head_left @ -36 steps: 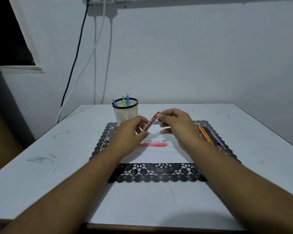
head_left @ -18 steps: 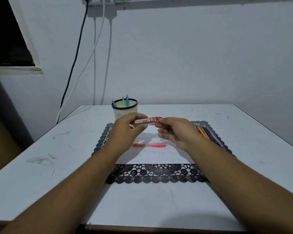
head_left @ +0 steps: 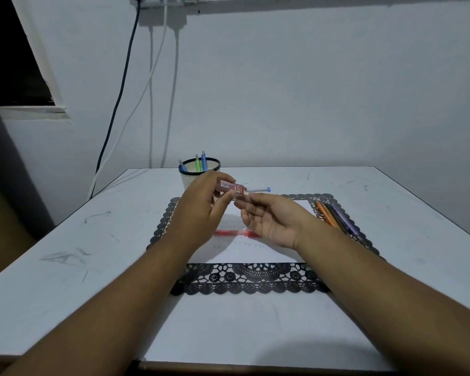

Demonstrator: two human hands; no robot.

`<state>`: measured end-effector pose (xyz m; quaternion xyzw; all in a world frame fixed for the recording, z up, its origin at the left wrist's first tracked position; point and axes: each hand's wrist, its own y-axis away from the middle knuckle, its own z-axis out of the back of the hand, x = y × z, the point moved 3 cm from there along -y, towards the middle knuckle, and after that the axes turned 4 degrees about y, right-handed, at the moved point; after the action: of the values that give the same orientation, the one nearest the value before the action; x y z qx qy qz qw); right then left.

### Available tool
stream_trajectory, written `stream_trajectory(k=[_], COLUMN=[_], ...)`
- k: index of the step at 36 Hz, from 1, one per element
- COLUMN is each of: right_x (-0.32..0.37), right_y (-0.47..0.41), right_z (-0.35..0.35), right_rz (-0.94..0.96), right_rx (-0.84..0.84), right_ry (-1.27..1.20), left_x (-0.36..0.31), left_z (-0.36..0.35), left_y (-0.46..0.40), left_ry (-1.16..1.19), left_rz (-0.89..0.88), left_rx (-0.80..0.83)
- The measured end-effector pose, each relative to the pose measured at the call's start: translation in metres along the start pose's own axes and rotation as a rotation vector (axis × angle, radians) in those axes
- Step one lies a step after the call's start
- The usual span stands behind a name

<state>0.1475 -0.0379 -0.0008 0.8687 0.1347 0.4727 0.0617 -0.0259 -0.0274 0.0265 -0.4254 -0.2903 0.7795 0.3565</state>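
- Scuffed white table [head_left: 65, 240]: it is carrying everything. We are taking the black lace placemat [head_left: 250, 278] at its middle as our landmark.
- White paper sheet [head_left: 255, 256]: lying on the placemat's centre.
- Left hand [head_left: 201, 210]: hovering above the placemat's far edge, with thumb and fingers pinching the small case.
- Right hand [head_left: 272, 218]: waiting palm-up beside it, fingers loosely curled and gripping nothing we are seeing.
- Cream mesh cup with black rim [head_left: 186, 180]: standing just beyond the placemat's far left corner and holding blue and green pens. It is crowding the left hand from behind.
- Orange and purple pens [head_left: 334, 215]: lying on the placemat's right border.
- Red pen [head_left: 236, 233]: lying on the sheet beneath both hands.
- Small red translucent plastic case [head_left: 229, 185]: being held roughly level in the air over the placemat's far edge. We are judging it light, rigid and smooth enough to slip, so we are advising a grip across its flat sides.
- Clear stick with blue tip [head_left: 261, 189]: showing beyond the case's right end. We cannot tell whether it is resting on the table.
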Motion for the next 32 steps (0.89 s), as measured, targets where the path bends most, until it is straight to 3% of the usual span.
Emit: stream_trajectory(k=[5, 32], right_x=[-0.002, -0.004], right_y=[0.0, 0.002], right_z=[0.0, 0.002], right_rz=[-0.029, -0.069], right_rx=[0.028, 0.049], right_ry=[0.014, -0.001], left_x=[-0.005, 0.003], left_z=[-0.004, -0.015], left_y=[0.001, 0.004], left_ry=[-0.15, -0.259], left_rz=[-0.076, -0.015], left_rx=[0.04, 0.015])
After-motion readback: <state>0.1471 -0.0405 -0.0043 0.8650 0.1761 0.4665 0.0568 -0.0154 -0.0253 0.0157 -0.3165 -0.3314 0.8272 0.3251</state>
